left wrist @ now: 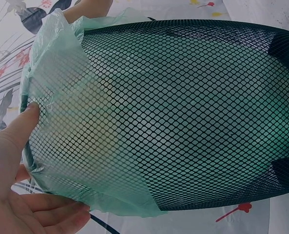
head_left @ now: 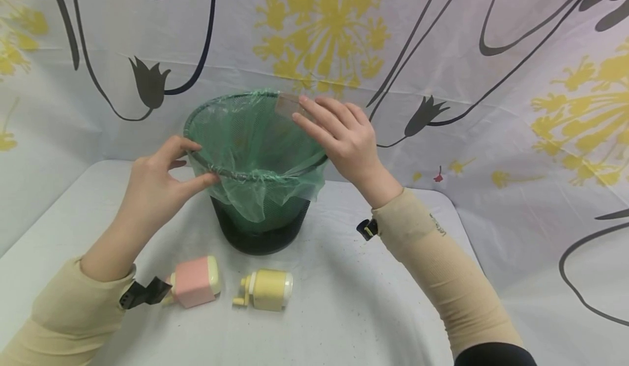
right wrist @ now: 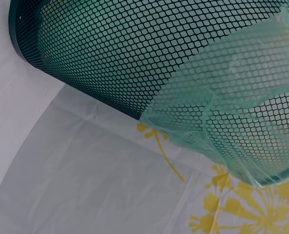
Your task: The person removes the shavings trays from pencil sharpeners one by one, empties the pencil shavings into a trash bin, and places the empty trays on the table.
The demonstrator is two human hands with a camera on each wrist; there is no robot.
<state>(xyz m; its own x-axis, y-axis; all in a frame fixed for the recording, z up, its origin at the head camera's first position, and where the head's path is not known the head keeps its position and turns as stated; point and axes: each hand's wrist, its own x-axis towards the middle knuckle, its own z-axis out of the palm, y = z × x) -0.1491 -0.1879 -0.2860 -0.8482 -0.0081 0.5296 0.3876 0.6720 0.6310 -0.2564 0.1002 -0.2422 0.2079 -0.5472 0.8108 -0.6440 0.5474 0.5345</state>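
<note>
A black wire-mesh wastebasket (head_left: 261,239) stands upright, lined with a thin green trash bag (head_left: 253,196) folded over its rim. My left hand (head_left: 159,183) grips the bag-covered rim at the left, thumb at the front and bent forefinger over the edge. In the left wrist view, the thumb (left wrist: 25,122) lies against the rim and the other fingers are below. My right hand (head_left: 344,136) lies over the right side of the rim, fingers extended inward; its thumb is hidden. By its fingertips is a faint brownish see-through patch (head_left: 287,106), unclear what.
In front of the basket lie a pink-and-yellow crank device (head_left: 194,282) and a yellow-and-white one (head_left: 270,289), like small pencil sharpeners. The white table (head_left: 354,300) meets a patterned cloth (head_left: 226,27) behind and at the sides.
</note>
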